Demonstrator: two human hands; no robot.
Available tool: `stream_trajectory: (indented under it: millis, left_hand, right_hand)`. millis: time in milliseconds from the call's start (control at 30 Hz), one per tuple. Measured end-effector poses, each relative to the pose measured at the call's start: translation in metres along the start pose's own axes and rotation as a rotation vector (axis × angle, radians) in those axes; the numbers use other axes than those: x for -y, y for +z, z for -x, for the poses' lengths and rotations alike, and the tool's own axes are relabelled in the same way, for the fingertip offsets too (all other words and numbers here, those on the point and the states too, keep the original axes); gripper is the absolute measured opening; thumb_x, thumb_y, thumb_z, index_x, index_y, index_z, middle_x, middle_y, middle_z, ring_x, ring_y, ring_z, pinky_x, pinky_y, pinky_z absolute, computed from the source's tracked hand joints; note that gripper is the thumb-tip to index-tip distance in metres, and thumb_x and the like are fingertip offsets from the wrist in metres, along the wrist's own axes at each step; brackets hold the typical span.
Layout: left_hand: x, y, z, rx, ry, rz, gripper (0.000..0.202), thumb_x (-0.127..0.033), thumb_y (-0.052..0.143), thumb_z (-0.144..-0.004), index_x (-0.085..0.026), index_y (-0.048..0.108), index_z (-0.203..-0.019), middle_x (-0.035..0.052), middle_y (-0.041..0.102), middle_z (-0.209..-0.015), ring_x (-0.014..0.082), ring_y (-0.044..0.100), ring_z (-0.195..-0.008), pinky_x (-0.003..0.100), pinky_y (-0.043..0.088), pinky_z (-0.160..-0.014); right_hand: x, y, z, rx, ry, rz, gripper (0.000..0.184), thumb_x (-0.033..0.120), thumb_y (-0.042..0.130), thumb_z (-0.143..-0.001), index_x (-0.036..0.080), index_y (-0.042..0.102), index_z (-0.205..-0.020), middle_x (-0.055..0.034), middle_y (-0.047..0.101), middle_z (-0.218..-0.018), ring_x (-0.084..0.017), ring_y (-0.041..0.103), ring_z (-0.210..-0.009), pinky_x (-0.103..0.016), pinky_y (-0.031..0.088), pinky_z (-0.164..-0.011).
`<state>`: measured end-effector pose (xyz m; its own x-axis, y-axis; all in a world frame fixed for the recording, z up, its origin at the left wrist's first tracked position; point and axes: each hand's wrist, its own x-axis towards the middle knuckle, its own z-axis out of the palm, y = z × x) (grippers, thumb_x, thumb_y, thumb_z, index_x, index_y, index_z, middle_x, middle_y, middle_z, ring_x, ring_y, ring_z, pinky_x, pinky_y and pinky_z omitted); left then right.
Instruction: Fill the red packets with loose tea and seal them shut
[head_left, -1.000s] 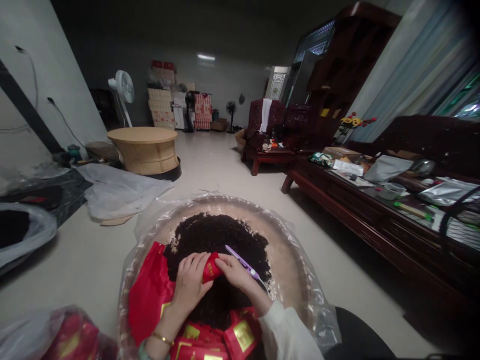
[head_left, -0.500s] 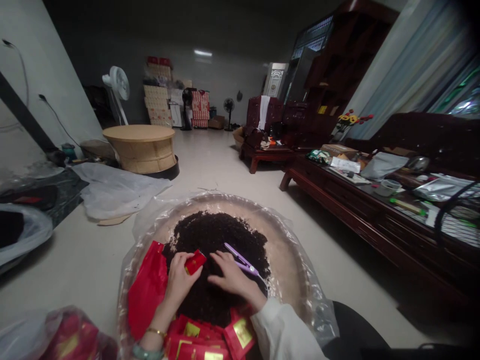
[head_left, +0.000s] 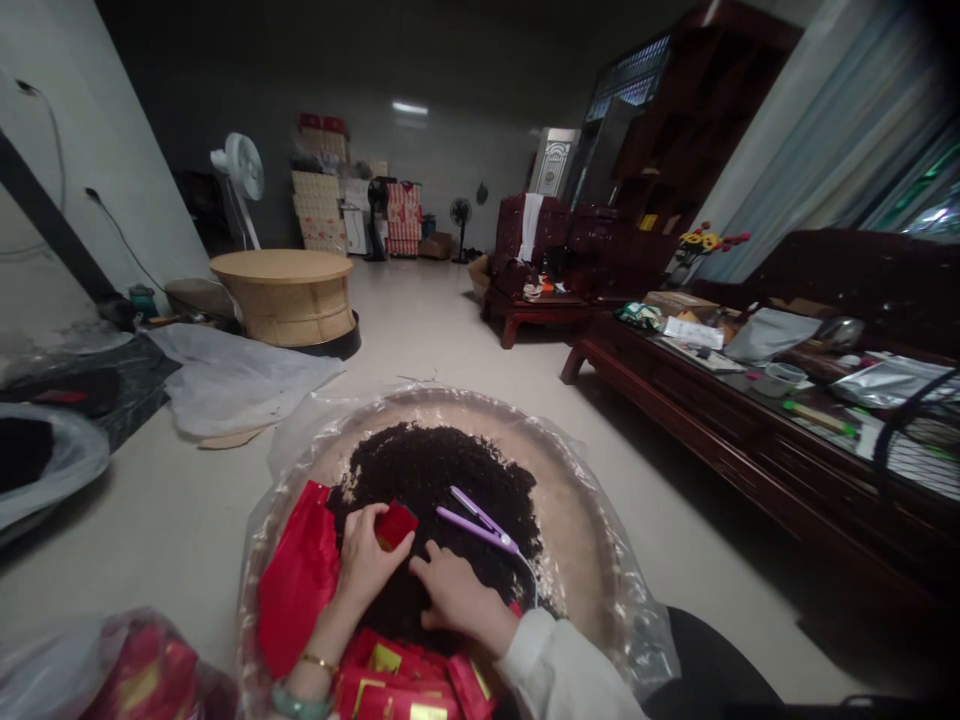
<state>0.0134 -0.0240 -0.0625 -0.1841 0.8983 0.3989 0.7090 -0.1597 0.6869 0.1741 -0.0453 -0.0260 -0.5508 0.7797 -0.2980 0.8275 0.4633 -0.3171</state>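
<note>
My left hand is closed around a small red packet, its top edge facing up and away. Beside it, my right hand reaches over a heap of dark, loose tea-like leaves, thumb and fingers apart. No object shows in that hand, though its fingertips point down and are partly hidden. A purple hair-straightener-like sealing tool, jaws apart, lies on the heap beyond the right hand. Red packets with gold labels pile up between my forearms. A larger red bag lies left of my left hand.
The heap sits in a wide round tray lined with clear plastic. A plastic sheet and a round woven stand are on the floor ahead. A long dark wooden table holds clutter at right. A bag of red packets sits lower left.
My right hand has drawn slightly toward me, its fingers less spread, uncovering more of the purple tool. My left hand has tilted the red packet more upright.
</note>
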Motion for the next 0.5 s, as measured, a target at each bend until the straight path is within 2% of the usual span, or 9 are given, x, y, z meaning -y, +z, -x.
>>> stream_trajectory:
  millis: [133,200,300,400,500]
  left_hand:
    - [-0.001,-0.004,0.000,0.038,-0.017,-0.022,0.039,-0.042,0.066,-0.063,-0.021,0.054,-0.093,0.0039,0.056,-0.086,0.0247,0.058,-0.085,0.041,0.050,-0.078]
    - [-0.001,-0.005,0.001,0.067,-0.022,-0.020,0.038,-0.042,0.065,-0.064,-0.021,0.053,-0.094,0.0039,0.056,-0.086,0.0243,0.059,-0.084,0.041,0.051,-0.078]
    - [-0.002,-0.006,0.002,0.105,-0.014,-0.021,0.038,-0.041,0.065,-0.066,-0.020,0.052,-0.095,0.0044,0.056,-0.087,0.0241,0.060,-0.085,0.040,0.051,-0.079]
    - [-0.007,-0.009,0.003,0.138,0.020,-0.004,0.043,-0.038,0.064,-0.068,-0.019,0.050,-0.105,0.0060,0.059,-0.093,0.0235,0.061,-0.088,0.039,0.051,-0.079]
    - [-0.017,-0.016,0.002,0.206,0.121,-0.008,0.045,-0.031,0.062,-0.072,-0.022,0.050,-0.115,0.0058,0.061,-0.100,0.0233,0.060,-0.095,0.038,0.049,-0.084]
  right_hand:
    - [-0.017,-0.003,-0.003,-0.110,0.011,-0.284,0.031,0.011,0.068,-0.058,0.019,0.063,-0.088,-0.0045,0.060,-0.094,-0.019,0.059,-0.079,-0.027,0.046,-0.067]
    - [-0.025,-0.011,-0.008,-0.173,0.035,-0.536,0.024,0.007,0.063,-0.058,0.018,0.062,-0.080,0.0009,0.059,-0.077,-0.014,0.057,-0.068,-0.023,0.044,-0.061]
    - [-0.032,-0.031,-0.017,-0.198,0.119,-0.967,0.023,0.009,0.054,-0.060,0.018,0.058,-0.081,0.0067,0.052,-0.058,-0.009,0.050,-0.048,-0.019,0.040,-0.046]
    - [-0.031,-0.051,-0.024,-0.231,0.092,-1.312,0.020,0.013,0.053,-0.060,0.018,0.055,-0.079,0.0070,0.054,-0.055,-0.009,0.053,-0.046,-0.017,0.038,-0.040]
    - [-0.027,-0.061,-0.029,-0.210,0.039,-1.528,0.021,0.017,0.058,-0.058,0.017,0.056,-0.079,0.0031,0.062,-0.064,-0.010,0.058,-0.049,-0.017,0.037,-0.040]
